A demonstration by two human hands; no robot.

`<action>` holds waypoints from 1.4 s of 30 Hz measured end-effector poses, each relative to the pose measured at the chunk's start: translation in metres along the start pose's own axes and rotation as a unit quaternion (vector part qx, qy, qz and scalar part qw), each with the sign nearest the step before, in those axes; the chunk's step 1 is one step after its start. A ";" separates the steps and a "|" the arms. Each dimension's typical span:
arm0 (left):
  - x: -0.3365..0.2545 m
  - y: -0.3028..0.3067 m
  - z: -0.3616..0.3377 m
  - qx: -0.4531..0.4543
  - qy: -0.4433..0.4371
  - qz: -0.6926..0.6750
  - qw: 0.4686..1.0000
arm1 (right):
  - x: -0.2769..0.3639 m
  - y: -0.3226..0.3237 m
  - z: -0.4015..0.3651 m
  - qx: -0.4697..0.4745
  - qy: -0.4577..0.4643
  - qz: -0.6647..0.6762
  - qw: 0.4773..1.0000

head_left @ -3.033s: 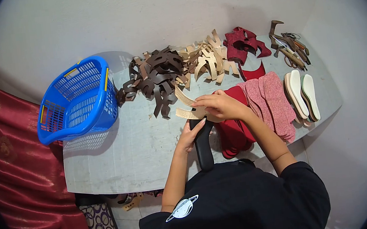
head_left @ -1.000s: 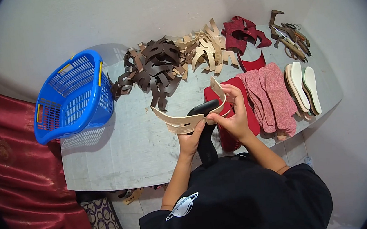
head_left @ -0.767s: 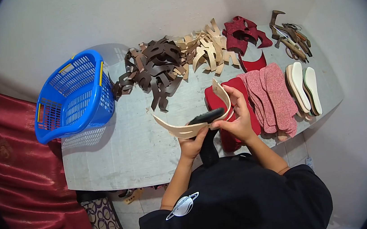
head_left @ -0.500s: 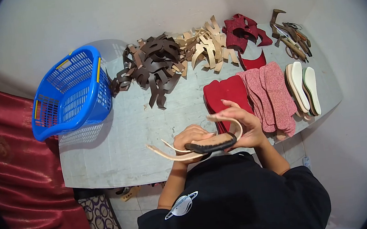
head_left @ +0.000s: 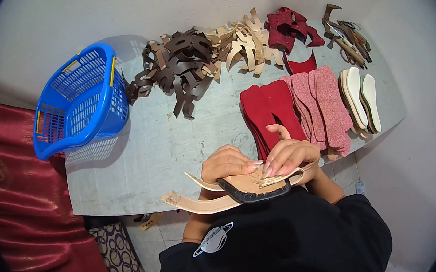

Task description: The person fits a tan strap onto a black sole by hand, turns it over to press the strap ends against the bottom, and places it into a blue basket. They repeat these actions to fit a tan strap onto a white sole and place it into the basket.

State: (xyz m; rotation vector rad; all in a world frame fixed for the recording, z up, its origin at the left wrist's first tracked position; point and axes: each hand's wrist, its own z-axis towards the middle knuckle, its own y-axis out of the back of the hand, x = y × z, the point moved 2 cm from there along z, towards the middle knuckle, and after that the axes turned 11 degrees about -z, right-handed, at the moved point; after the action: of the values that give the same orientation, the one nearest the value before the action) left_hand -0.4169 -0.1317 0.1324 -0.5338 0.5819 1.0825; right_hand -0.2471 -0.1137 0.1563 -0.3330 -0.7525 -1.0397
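Close to my body I hold a sandal sole [head_left: 242, 184] with a tan underside and a black gathered rim. My left hand [head_left: 226, 162] is closed around its far left edge, the thumb lying on the tan face. Two loose beige strap ends [head_left: 196, 204] stick out to the left. On the other side, my right hand [head_left: 293, 155] presses a beige strap [head_left: 282, 177], folded over, flat against the tan face with its fingertips. Its index finger is raised. Parts of the sole are hidden under both hands.
A blue basket [head_left: 112, 107] stands at the table's left. Dark brown straps [head_left: 185, 59], beige straps [head_left: 245, 47] and dark red pieces [head_left: 286, 26] lie along the back. Red soles [head_left: 268, 108], pink soles [head_left: 327, 104], white soles [head_left: 354, 91] and hand tools [head_left: 347, 40] lie right.
The sole has tilted so its tan face shows more. My right hand has folded its strap from a raised curve down onto the sole. My left hand stays on the sole.
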 end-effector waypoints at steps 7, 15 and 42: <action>0.002 0.001 0.000 0.003 0.006 -0.002 1.000 | 0.002 -0.002 0.004 0.004 -0.006 0.026 1.000; 0.004 0.004 -0.003 -0.015 0.011 0.037 0.999 | 0.019 0.001 0.015 0.110 -0.054 -0.171 0.978; 0.001 -0.008 -0.014 -0.356 0.001 0.287 0.890 | -0.001 0.003 0.013 -0.060 -0.030 -0.304 0.950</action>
State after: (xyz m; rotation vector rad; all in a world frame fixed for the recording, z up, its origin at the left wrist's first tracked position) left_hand -0.4116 -0.1432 0.1222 -1.0361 0.3263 1.8830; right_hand -0.2503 -0.1043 0.1655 -0.2391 -0.8722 -1.6688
